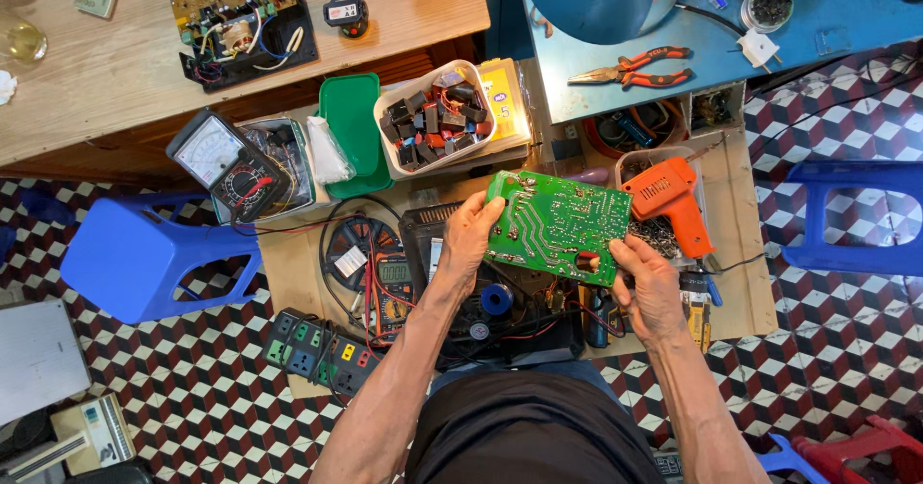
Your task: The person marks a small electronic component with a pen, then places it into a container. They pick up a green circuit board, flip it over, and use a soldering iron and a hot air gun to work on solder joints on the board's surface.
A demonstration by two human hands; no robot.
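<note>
I hold a green circuit board solder side up, above a black open device with a blue coil inside. My left hand grips the board's left edge. My right hand grips its lower right corner, near a copper-wound part on the board. An orange soldering gun lies just right of the board, beside my right hand.
An analog meter, a digital meter and a power strip lie to the left. A white tray of small black parts sits behind the board. Pliers rest on the blue table; blue stools flank the area.
</note>
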